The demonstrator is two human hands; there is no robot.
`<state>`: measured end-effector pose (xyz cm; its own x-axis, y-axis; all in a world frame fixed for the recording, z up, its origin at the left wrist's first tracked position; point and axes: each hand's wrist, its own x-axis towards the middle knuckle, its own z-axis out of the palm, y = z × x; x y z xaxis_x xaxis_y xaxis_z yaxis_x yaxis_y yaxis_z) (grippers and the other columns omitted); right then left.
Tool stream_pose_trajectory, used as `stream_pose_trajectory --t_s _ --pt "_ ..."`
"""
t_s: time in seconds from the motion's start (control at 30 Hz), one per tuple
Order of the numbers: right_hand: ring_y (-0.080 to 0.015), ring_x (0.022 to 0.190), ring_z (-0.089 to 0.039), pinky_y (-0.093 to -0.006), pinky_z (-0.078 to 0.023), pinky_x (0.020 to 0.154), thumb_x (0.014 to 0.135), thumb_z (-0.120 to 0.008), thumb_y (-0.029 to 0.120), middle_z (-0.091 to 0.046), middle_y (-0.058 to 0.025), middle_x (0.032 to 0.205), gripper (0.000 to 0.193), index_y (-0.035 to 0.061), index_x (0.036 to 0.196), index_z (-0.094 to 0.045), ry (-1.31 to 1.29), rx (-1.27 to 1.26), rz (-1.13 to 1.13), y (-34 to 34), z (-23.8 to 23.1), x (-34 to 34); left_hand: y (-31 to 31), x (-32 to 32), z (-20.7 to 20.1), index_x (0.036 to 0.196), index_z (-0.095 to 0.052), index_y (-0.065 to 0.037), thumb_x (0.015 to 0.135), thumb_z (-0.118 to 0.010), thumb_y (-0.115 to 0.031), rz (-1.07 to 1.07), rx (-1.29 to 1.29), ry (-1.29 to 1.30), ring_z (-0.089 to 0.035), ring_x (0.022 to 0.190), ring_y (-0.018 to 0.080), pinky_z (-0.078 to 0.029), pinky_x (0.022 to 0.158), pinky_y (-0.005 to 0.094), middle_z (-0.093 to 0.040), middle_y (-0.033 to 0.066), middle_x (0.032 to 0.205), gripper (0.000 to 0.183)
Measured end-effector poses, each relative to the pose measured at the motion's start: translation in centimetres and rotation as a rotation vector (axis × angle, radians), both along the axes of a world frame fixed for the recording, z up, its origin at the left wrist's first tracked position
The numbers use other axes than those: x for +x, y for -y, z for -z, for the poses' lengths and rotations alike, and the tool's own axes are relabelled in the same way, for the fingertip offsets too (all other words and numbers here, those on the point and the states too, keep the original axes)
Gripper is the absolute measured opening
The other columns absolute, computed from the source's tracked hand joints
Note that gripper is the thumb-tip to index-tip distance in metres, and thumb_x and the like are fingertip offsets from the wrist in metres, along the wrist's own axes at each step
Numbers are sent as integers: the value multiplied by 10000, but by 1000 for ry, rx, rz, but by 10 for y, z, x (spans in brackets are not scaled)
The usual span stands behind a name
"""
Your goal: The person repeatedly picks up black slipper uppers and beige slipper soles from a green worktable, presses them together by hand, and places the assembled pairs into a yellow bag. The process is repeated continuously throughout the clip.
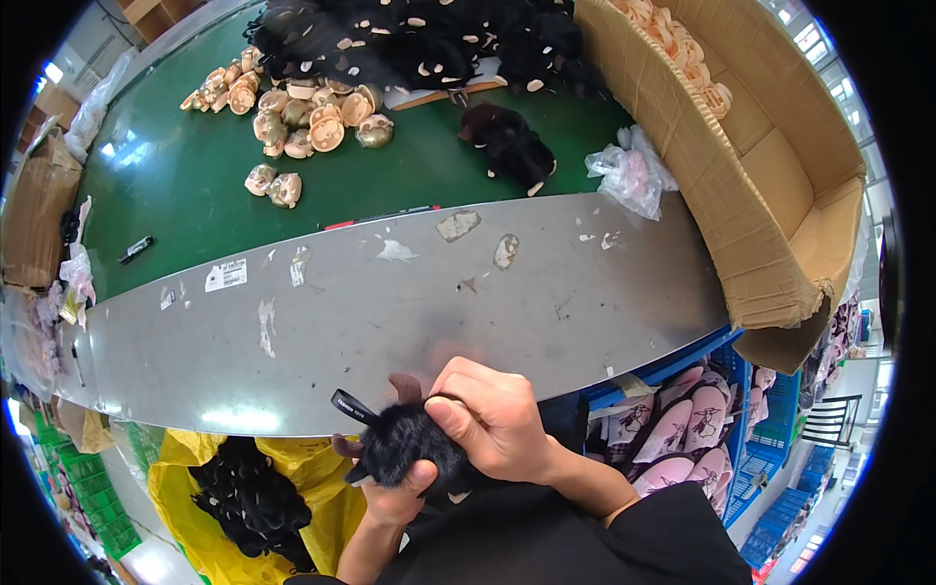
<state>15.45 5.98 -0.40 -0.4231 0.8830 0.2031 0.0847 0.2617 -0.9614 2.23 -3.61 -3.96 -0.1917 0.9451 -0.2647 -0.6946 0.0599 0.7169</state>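
A black plush toy [408, 447] with brown horns and a black ribbon tag [353, 405] is held close to my body, at the near edge of the grey metal table. My left hand [395, 499] grips it from below, with the thumb pressed into the fur. From the right, my right hand [495, 421] is closed in a pinch at the upper side of the plush. What lies between those fingertips is hidden. Farther off, another black plush [512, 146] lies on the green surface [390, 180].
Gold-and-peach molded face pieces [327, 127] and a heap of black plush [419, 44] lie at the back. A cardboard box [702, 146] stands right, above blue crates [756, 458] with pink printed pieces. A yellow bag [185, 487] of black plush is lower left; a marker [136, 250] lies left.
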Motion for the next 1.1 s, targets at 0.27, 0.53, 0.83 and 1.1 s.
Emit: stream_pose_trajectory --t_s 0.27,0.53,0.83,1.1 --pt "-242 635 -570 -315 -465 577 976 -668 133 -608 -121 797 215 -41 855 -630 -6 38 -4 -6 2 7 -6 -2 -17 1452 -436 29 705 -913 -140 30 -17 -22 -476 1335 241 -391 1127 389 -488 124 1452 902" --pt "-260 625 -604 -330 -481 544 932 -713 115 -617 -105 810 166 -18 865 -639 66 216 31 -6 4 2 9 -16 -3 1374 -496 27 709 -876 -59 130 -96 -50 -625 1124 207 -506 984 360 -640 94 1228 771" --pt "-239 575 -582 -317 -464 506 930 -712 112 -614 -94 792 173 -15 844 -634 7 260 43 -8 12 2 3 -30 2 1516 -307 -15 670 -898 -102 310 -12 -133 -650 1021 183 -559 862 298 -626 81 1174 1035" --pt "-224 554 -576 -313 -442 456 883 -747 105 -602 -87 761 183 0 805 -619 114 371 120 -1 22 -1 -5 -13 -24 1339 -470 5 688 -892 -46 194 -112 -259 -637 915 146 -522 829 275 -664 50 1009 778"
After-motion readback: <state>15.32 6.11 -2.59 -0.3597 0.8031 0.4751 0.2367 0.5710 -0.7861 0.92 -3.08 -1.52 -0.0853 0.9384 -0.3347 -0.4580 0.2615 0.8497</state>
